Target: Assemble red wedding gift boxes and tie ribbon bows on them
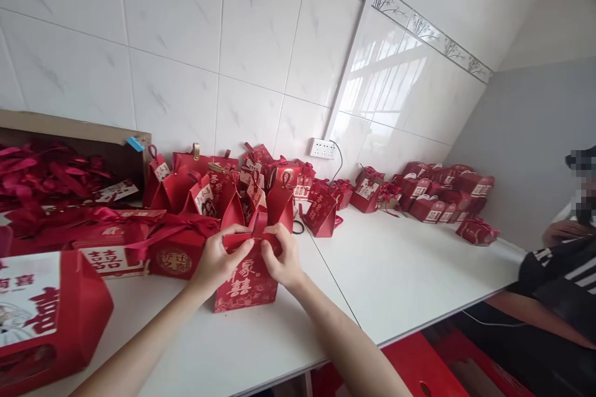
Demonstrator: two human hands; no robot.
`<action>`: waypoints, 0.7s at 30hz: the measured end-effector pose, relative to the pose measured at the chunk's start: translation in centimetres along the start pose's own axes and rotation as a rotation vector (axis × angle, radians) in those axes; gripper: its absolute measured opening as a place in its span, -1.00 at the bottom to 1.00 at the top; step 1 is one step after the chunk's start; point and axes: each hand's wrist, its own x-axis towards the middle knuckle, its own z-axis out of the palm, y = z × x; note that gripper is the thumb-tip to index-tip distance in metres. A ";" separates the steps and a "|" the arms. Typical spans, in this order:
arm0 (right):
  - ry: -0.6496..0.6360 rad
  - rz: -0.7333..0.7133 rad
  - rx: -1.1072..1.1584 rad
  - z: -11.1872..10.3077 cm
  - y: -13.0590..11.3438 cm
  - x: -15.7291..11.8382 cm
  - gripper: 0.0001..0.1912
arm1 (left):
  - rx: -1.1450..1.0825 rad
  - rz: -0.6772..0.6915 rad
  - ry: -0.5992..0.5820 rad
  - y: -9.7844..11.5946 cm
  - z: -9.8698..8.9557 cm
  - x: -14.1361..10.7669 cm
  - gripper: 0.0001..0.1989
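Note:
A red gift box (246, 288) with white Chinese characters stands upright on the white table in front of me. Its top narrows to a ridge with a dark red ribbon loop (260, 221). My left hand (222, 258) pinches the ridge on the left side, thumb in front and fingers behind. On the right side, my right hand (282, 254) grips the same ridge in the same way. The two thumbs nearly meet at the middle of the ridge. Close behind the box are several similar red gift boxes (230, 195) with ribbon loops.
A cardboard box (69, 127) of dark red ribbons sits at the back left. Larger red boxes (88, 310) are near left. Several red boxes (431, 198) are stacked far right, beyond a wall socket (322, 148). A person in dark clothes (559, 279) is at the right edge.

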 end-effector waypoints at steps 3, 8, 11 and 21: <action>0.001 0.003 -0.022 0.0 -0.1 0.1 -0.91 | 0.004 -0.006 0.008 0.2 0.0 0.1 -0.66; 0.007 -0.003 -0.017 0.1 0.0 0.0 -0.91 | 0.018 0.020 0.025 0.3 0.0 0.1 -0.69; -0.006 0.001 -0.022 0.0 0.0 0.0 -0.91 | 0.007 0.041 0.013 0.4 0.0 0.0 -0.74; -0.019 0.012 0.000 -0.1 -0.1 -0.3 -0.93 | -0.012 0.035 -0.017 0.5 0.2 -0.2 -0.77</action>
